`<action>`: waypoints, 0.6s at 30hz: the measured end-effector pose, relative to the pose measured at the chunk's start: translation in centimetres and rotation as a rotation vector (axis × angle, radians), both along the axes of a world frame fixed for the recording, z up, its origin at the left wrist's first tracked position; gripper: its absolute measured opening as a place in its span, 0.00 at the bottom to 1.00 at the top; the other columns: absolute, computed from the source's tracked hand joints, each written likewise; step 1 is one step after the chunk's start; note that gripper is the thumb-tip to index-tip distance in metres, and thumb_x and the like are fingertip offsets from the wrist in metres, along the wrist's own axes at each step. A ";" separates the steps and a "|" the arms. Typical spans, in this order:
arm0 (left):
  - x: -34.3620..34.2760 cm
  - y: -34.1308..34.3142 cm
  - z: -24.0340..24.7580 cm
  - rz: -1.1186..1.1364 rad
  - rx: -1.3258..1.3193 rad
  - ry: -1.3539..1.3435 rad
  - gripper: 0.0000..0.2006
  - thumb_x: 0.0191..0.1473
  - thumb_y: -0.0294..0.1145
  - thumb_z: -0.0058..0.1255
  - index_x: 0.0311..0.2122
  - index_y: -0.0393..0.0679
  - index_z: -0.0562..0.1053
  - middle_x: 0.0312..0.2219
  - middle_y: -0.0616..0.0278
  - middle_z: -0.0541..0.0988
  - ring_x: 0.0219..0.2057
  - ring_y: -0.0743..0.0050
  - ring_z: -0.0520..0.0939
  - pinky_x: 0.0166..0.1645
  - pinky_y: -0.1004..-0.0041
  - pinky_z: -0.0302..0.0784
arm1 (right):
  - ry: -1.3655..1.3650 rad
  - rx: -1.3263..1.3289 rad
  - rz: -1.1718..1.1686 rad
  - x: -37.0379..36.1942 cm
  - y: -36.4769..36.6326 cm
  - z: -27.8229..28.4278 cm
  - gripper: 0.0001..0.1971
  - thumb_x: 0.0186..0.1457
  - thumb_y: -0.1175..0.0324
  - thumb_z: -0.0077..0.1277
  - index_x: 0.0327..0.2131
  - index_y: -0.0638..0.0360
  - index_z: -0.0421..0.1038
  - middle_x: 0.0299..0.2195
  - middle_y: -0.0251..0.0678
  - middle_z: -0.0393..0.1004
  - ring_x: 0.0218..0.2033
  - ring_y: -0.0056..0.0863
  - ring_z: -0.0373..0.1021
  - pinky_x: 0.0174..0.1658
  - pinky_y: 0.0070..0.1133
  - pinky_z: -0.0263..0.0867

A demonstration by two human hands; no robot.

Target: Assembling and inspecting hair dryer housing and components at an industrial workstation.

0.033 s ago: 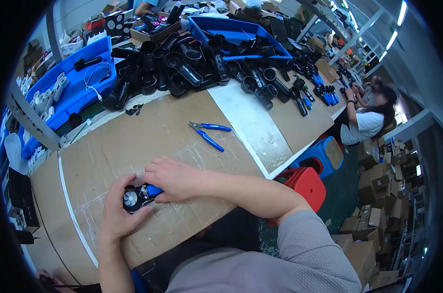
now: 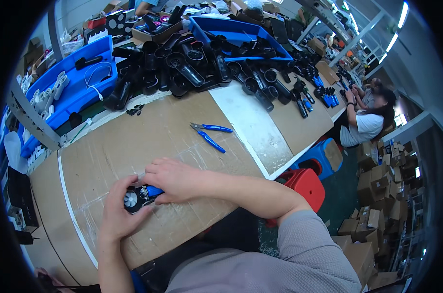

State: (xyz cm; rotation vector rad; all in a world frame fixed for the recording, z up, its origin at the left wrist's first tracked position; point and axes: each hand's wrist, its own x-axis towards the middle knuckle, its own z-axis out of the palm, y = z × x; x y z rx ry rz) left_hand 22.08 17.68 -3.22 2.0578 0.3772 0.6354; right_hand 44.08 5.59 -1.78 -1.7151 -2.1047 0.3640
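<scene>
A small black handheld fan body (image 2: 140, 198) lies on the cardboard-covered bench between my hands, its pale bladed wheel showing at the left end. A blue cylinder-like part sits in its right portion. My left hand (image 2: 121, 207) curls around the round fan end, thumb on the near side and fingers on the far side. From the right, my right hand (image 2: 171, 179) closes over the blue end, and its palm hides the rest of the body. Beyond my hands lie blue-handled cutting pliers (image 2: 209, 136), with their handles apart.
Black plastic housings (image 2: 182, 68) are heaped along the far side. Blue trays (image 2: 67, 80) stand at the back left and behind the heap. Small black pieces (image 2: 135, 110) lie near the heap. Red stool (image 2: 307, 190) and blue stool (image 2: 324, 158) stand at right; a co-worker (image 2: 368, 119) sits beyond.
</scene>
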 end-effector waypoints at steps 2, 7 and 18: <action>-0.1 0.4 0.3 -0.030 0.082 0.122 0.32 0.43 0.29 0.71 0.57 0.40 0.74 0.48 0.53 0.82 0.48 0.52 0.82 0.58 0.63 0.76 | 0.173 -0.024 0.031 0.4 0.1 0.3 0.20 0.54 0.58 0.66 0.47 0.57 0.76 0.41 0.40 0.78 0.45 0.39 0.73 0.52 0.33 0.69; -0.3 0.6 0.5 -0.025 0.080 0.185 0.33 0.42 0.28 0.71 0.57 0.40 0.74 0.48 0.53 0.82 0.47 0.54 0.82 0.57 0.64 0.77 | 0.310 0.060 -0.149 3.9 1.0 -1.5 0.17 0.59 0.61 0.62 0.47 0.59 0.77 0.42 0.39 0.78 0.41 0.35 0.73 0.47 0.28 0.70; -0.2 1.0 0.2 -0.067 0.154 0.104 0.35 0.42 0.29 0.71 0.59 0.40 0.73 0.48 0.52 0.81 0.47 0.55 0.83 0.57 0.64 0.77 | 0.204 0.442 -0.860 14.7 2.3 -1.6 0.12 0.62 0.65 0.57 0.44 0.63 0.78 0.41 0.40 0.75 0.36 0.31 0.73 0.43 0.25 0.71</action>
